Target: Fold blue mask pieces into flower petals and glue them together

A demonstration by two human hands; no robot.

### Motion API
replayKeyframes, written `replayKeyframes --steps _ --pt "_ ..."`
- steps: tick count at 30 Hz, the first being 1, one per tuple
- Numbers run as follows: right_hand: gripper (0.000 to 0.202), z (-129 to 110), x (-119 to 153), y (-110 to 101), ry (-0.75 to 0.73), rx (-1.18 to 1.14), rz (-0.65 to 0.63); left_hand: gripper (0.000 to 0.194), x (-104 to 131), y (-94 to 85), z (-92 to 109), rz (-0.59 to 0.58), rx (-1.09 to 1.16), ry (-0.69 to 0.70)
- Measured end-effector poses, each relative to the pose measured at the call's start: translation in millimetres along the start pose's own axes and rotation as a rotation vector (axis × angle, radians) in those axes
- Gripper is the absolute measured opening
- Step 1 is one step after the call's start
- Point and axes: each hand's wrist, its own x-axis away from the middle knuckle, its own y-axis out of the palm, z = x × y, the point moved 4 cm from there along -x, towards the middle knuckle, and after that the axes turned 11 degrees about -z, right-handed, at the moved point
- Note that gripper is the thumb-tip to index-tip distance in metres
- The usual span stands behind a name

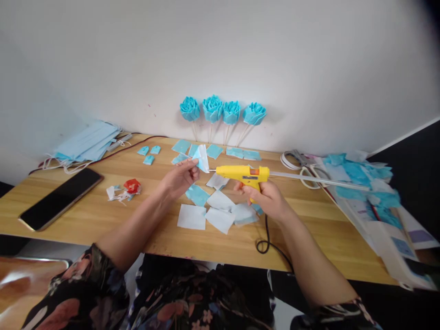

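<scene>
Fabric (203,158) juts from pinched left grip (183,175); right grip (270,197) wraps glue gun (237,172).

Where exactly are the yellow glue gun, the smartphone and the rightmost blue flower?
Yellow glue gun (239,172), head view: barrel.
Smartphone (62,199), head view: dark screen.
Rightmost blue flower (255,114), head view: petals.

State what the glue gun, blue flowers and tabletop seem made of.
Glue gun: likely plastic, its yellow body smooth and uniform. Blue flowers: probably matte nonwoven fabric, given soft layered folds. Tabletop: wood or wood-look laminate, faintly glossy, showing grain.
</scene>
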Motion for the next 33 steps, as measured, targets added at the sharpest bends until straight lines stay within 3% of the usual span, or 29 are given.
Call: replayKeyframes --steps 6,14,33 --pt "0.037 5 -5 1 -0.076 -0.207 0.084 0.03 3 6.9 -7 -0.086 -0.068 -0.076" --pt "0.046 5 -5 0 -0.004 -0.15 0.126 0.032 6 11.8 -7 -0.156 -0.121 -0.092" --pt "0.043 5 -1 -3 0.067 0.038 0.2 0.029 6 11.5 -7 -0.161 -0.122 -0.093"
